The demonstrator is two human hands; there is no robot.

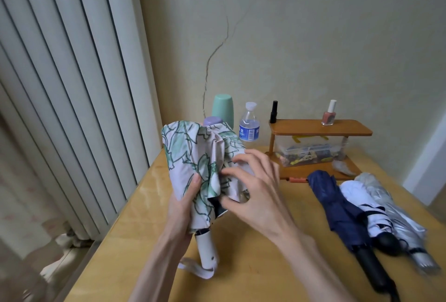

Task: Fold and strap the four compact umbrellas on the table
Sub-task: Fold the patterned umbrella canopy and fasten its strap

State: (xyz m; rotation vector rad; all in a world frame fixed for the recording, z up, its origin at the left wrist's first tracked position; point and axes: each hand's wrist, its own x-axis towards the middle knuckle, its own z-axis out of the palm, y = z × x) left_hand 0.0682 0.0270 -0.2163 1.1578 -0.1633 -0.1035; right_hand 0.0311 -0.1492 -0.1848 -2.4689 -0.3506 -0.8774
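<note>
Here the floral umbrella [193,157] is held nearly upright, in front of and to the left of the wooden shelf [321,130], over the tabletop [253,265]. The left hand [182,207] wraps round the lower canopy with its thumb laid across the cloth. The right hand [255,190] has its fingers curled and pinches a loose pleat at mid-height. The white handle [205,248] hangs below the left hand.

The cloth looks thin, soft and probably slippery, likely to spring out of its folds once released. The ribs beneath are likely stiff but slender, so squeezing hard seems unwise. A sound hold would be one hand round the gathered ribs near the handle while the other lays the pleats one way. The closing strap cannot be made out among the folds.

In front of and to the right of the shelf, the navy umbrella [337,207], white umbrella [362,198] and silver umbrella [391,205] lie side by side, apparently unstrapped.
</note>
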